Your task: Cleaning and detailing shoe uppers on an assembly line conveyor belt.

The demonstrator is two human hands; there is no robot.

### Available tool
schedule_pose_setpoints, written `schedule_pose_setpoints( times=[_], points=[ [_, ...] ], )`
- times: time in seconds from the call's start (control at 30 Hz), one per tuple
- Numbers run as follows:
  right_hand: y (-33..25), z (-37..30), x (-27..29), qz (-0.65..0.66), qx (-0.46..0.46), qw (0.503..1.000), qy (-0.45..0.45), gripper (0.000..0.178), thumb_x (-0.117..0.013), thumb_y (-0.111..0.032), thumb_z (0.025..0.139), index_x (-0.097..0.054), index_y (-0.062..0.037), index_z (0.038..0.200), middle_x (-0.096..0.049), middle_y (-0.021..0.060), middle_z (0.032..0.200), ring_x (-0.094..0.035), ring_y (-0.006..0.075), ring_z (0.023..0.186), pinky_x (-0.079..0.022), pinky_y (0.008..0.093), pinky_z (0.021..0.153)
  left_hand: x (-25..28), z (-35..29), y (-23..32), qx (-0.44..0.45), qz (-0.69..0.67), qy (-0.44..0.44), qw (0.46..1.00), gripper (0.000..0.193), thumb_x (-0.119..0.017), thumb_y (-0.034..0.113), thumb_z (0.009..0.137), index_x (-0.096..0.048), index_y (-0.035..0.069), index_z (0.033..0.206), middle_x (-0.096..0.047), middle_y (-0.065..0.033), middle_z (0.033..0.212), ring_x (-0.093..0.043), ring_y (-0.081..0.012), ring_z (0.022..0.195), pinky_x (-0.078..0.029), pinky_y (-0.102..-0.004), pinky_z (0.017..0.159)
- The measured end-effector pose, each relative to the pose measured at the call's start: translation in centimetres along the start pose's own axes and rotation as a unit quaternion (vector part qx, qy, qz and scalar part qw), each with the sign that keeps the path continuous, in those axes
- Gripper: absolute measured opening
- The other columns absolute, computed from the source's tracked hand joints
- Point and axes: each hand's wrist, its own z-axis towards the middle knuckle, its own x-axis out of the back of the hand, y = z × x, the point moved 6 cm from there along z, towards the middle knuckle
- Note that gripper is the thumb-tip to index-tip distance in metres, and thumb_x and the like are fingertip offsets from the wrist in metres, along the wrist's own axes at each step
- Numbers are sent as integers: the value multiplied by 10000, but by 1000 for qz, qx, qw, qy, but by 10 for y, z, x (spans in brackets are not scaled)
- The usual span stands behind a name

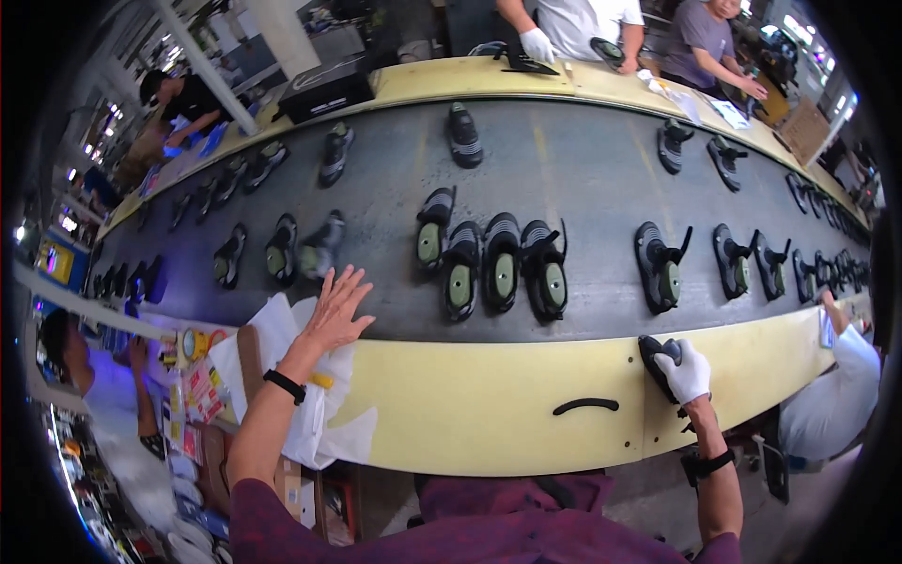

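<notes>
My bare left hand [340,306] is open, its fingers spread over the near edge of the belt. Just beyond its fingertips is a motion-blurred shoe [322,246], with a gap between them. In a white glove, my right hand [686,373] is closed around a black shoe [658,362] above the yellow bench, at the belt's edge. Much of that shoe is hidden by the glove. A curved black strip [585,406] lies on the bench to the left of my right hand. Between my hands, several black shoes with green insoles, one of them a front shoe [503,263], stand on the belt.
The grey conveyor belt [376,273] carries more shoes in rows. White paper [310,414], a tape roll [195,344] and small packets lie left on the yellow bench [451,404]. A black box [326,91] stands across the belt. Several co-workers sit or stand around it.
</notes>
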Motion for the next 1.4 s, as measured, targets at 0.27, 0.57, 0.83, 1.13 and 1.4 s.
schedule_pose_setpoints(
  times=[0.27,0.57,0.83,1.13,1.4],
  points=[
    [-16,-6,10,-12,-2,1000,21,442,-841,-434,898,-730,-63,1113,-775,197,947,-762,400,889,-596,466,788,-110,174,-14,289,-308,119,898,997,-853,479,852,-421,-98,1541,-582,-375,1452,-589,-498,1355,-475,-508,1142],
    [2,-13,27,26,-48,999,4,448,-812,-481,896,-712,-66,1033,-748,187,887,-745,410,830,-586,477,758,-115,77,9,246,-337,15,909,829,-822,235,850,-460,-75,1528,-577,-300,1468,-542,-428,1393,-403,-464,1191],
    [-10,0,30,26,-41,997,-54,429,-781,-474,923,-721,-74,1066,-755,205,977,-750,406,927,-586,497,819,-140,105,148,295,-274,153,903,547,-738,114,773,-585,-148,1229,-634,-327,1265,-621,-432,1205,-467,-520,1048],
    [-8,-17,32,-5,99,988,121,446,-883,-262,822,-709,-20,1153,-724,206,1050,-686,410,1005,-544,497,902,-154,206,229,222,-473,111,845,804,-787,313,813,-473,-69,1447,-573,-323,1392,-565,-409,1316,-449,-468,1129],
    [-166,-49,-19,186,290,939,-19,297,-759,-70,911,-709,-58,1204,-690,178,1049,-675,394,961,-546,478,833,-34,26,242,70,-465,-39,882,824,-703,176,835,-435,-39,1583,-593,-206,1475,-563,-293,1396,-422,-388,1194]
  ],
)
